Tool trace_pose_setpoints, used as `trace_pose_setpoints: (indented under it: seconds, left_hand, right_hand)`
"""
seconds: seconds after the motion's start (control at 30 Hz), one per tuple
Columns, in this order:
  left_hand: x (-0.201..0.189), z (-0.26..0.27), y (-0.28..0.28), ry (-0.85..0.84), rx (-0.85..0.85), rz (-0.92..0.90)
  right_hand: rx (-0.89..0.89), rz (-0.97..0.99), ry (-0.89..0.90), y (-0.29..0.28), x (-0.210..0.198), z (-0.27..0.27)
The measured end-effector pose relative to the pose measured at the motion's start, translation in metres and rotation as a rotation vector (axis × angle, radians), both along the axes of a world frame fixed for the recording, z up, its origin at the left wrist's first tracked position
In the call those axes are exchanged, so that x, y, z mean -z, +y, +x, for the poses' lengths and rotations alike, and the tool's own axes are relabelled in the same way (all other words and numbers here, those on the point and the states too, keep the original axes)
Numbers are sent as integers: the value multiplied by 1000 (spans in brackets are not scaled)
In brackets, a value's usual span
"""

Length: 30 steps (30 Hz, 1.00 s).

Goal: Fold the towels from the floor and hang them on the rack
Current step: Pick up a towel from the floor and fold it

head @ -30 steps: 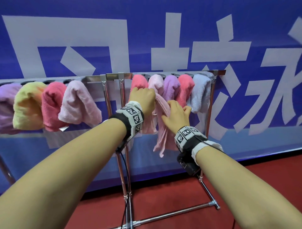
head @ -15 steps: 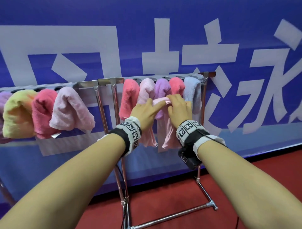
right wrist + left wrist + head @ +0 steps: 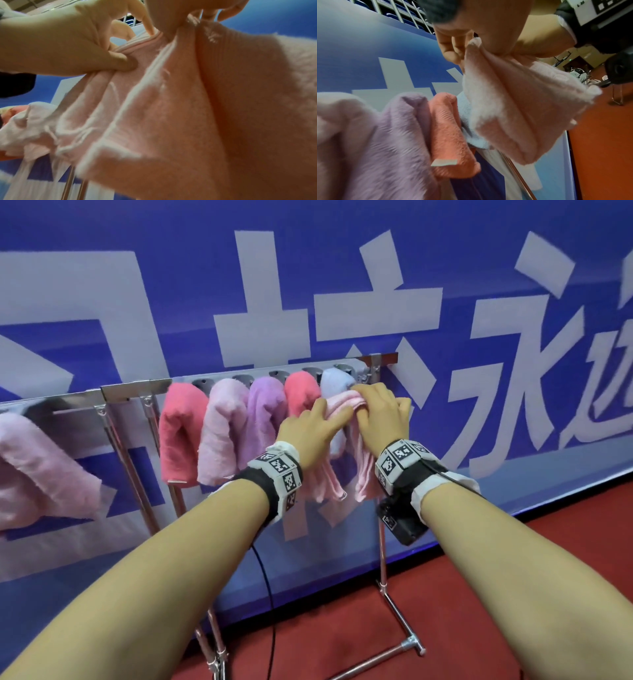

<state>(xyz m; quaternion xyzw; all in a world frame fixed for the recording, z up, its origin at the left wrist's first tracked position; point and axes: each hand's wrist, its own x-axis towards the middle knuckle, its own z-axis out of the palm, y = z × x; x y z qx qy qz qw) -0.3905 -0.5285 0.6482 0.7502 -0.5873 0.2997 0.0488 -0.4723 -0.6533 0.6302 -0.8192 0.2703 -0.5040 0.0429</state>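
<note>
Both hands are working at the right end of the rack [image 3: 375, 361] in the head view: the left hand [image 3: 310, 429] and the right hand [image 3: 380, 414] are gripping the folded top of a pale pink towel [image 3: 342, 402], its two tails hanging below the wrists. It is being held just in front of the light blue towel [image 3: 334, 380], the last one on the rail beside the end post. Hanging looks to be the step in hand — the fold seems done.

From the left wrist, the right hand's fingers [image 3: 452, 44] are curling over the pink towel's [image 3: 513, 101] top edge, with the lilac towel [image 3: 399, 128], coral towel [image 3: 448, 128] and blue one close beside it.

From the right wrist, the left hand's thumb [image 3: 120, 63] is pinching a ridge of the pink cloth [image 3: 171, 115].

Next move, as I judge it — lifting the fold over the last free stretch of rail, then letting both halves drop evenly.
</note>
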Motion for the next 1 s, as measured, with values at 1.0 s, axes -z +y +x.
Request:
trace_pose_setpoints:
  seconds: [1.0]
  left_hand:
    - [-7, 26, -187, -107, -8, -145]
  right_hand:
    - [-275, 61, -341, -182, -24, 23]
